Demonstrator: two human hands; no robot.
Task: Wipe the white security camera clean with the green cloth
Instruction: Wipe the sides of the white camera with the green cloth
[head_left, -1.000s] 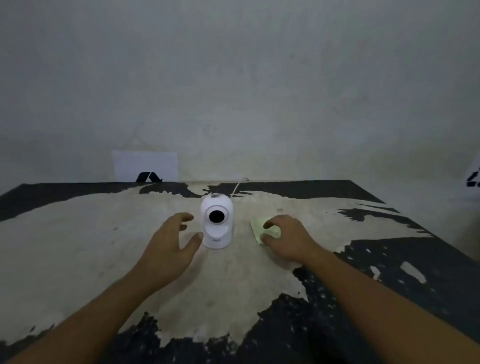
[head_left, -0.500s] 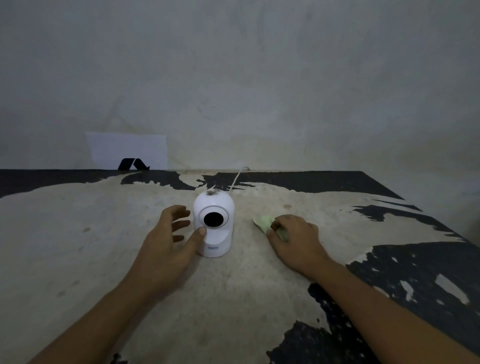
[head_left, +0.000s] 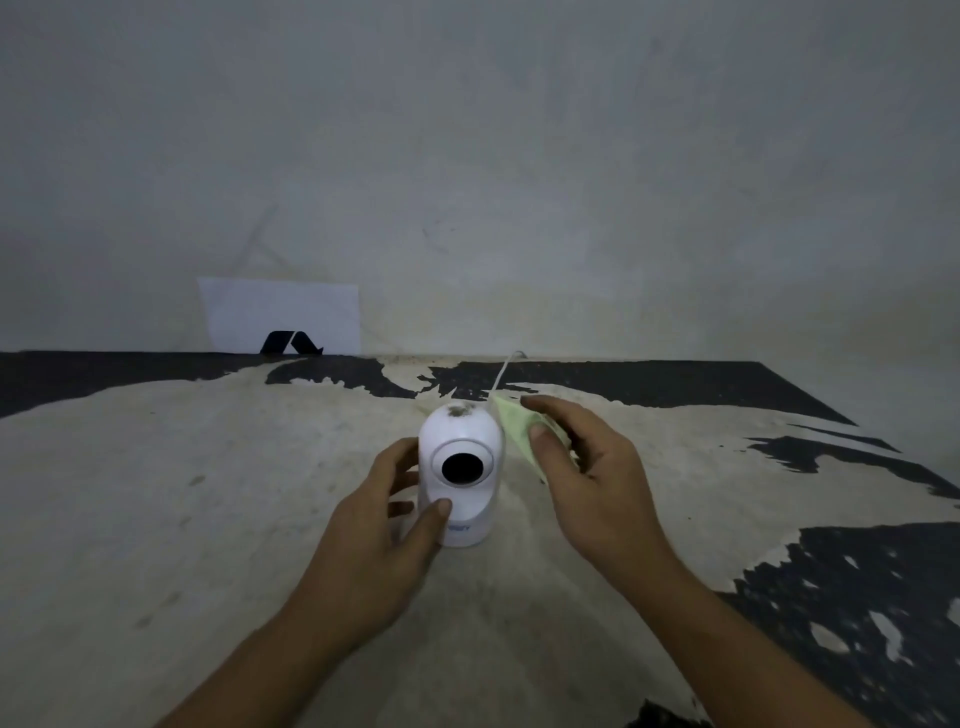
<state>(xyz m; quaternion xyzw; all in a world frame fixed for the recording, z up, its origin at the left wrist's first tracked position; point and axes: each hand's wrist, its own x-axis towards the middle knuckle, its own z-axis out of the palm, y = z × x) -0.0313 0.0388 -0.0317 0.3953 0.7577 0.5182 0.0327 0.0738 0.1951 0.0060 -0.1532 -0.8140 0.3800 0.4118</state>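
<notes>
Both bare forearms reach forward from the bottom edge and converge on the middle of the table. On the left, the left hand (head_left: 382, 525) wraps around the lower side of the small white dome-topped plastic security camera (head_left: 461, 473): its thumb (head_left: 434, 519) presses on the front of the body just below the black round lens (head_left: 461, 467), and the curled fingers (head_left: 400, 457) lie against the camera's left flank, so the hand is clamped on the camera. On the right, the right hand (head_left: 587, 470) is raised just beside the camera's upper right side, palm turned toward it, fingers loosely bent. It pinches the pale green folded cloth (head_left: 514, 426) between thumb and forefinger; the cloth's free edge is at the camera's right shoulder, though whether it touches cannot be told.

The camera stands upright on the worn table (head_left: 182, 493), a beige surface with flaking black patches, lens facing the viewer. A dark smudge (head_left: 460, 411) sits on its crown. A thin white cable (head_left: 503, 371) runs from behind it toward the grey wall (head_left: 467, 156). A white paper sheet (head_left: 280, 312) with a black mark leans against the wall, far left.
</notes>
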